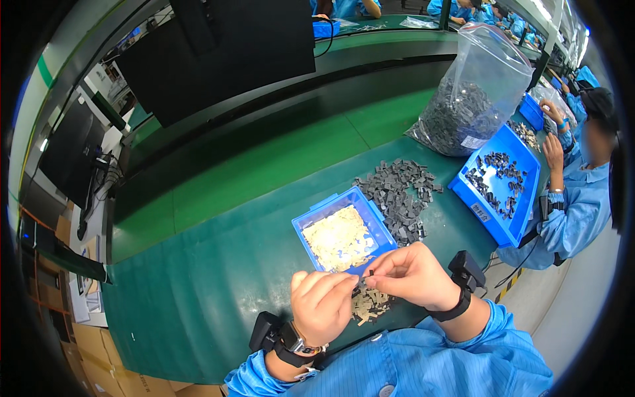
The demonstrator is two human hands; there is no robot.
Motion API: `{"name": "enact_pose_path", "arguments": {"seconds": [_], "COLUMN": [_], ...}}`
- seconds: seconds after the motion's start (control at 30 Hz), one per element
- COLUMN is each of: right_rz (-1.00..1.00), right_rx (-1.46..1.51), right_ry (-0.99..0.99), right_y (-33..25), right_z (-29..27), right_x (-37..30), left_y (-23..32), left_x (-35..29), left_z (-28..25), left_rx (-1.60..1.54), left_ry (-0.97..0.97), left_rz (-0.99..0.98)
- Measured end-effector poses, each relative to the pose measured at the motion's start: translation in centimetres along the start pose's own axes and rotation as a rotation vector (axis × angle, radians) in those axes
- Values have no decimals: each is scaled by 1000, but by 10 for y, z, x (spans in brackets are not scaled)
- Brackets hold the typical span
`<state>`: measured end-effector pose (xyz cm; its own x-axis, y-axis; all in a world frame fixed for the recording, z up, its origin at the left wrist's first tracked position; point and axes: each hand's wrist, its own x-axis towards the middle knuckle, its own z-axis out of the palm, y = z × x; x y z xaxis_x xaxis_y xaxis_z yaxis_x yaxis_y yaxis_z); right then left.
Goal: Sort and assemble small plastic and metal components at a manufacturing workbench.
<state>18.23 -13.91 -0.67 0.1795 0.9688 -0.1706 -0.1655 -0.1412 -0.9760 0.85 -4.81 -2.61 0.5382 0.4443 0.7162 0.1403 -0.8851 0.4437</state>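
My left hand [321,301] and my right hand [413,278] meet in front of me, fingertips almost touching, both closed in a pinch. A small black plastic piece [371,272] shows between the right thumb and fingers. The left fingertips press together right beside it; what they pinch is mostly hidden. Just beyond my hands sits a blue bin [305,225] holding many small cream-coloured strips [338,237]. More beige strips [370,306] lie in a little heap under my hands, partly covered by them. Farther right, a loose pile of dark grey plastic pieces [397,192] spreads beside the bin.
On the right stand a large clear bag [463,112] full of dark pieces and a blue tray [489,221] with scattered black parts. Beyond it a co-worker in a blue sleeve [579,205] handles parts. The green table [192,298] extends left; a dark panel [218,59] hangs above.
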Motion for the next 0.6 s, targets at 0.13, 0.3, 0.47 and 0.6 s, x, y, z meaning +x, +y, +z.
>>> {"name": "enact_pose_path", "arguments": {"seconds": [0.13, 0.3, 0.47, 0.6], "right_rz": [198, 318, -56, -521], "right_rx": [479, 890, 328, -297], "right_ry": [-105, -218, -89, -139], "right_y": [7, 16, 8, 2], "right_z": [-2, 5, 9, 11], "right_x": [3, 3, 0, 5], "left_y": [1, 3, 1, -1], "left_x": [-1, -3, -4, -5], "left_z": [1, 1, 0, -1], "left_rx": [-65, -129, -127, -89], "left_ry": [20, 71, 83, 91], "left_rz": [-47, -81, -74, -55]}}
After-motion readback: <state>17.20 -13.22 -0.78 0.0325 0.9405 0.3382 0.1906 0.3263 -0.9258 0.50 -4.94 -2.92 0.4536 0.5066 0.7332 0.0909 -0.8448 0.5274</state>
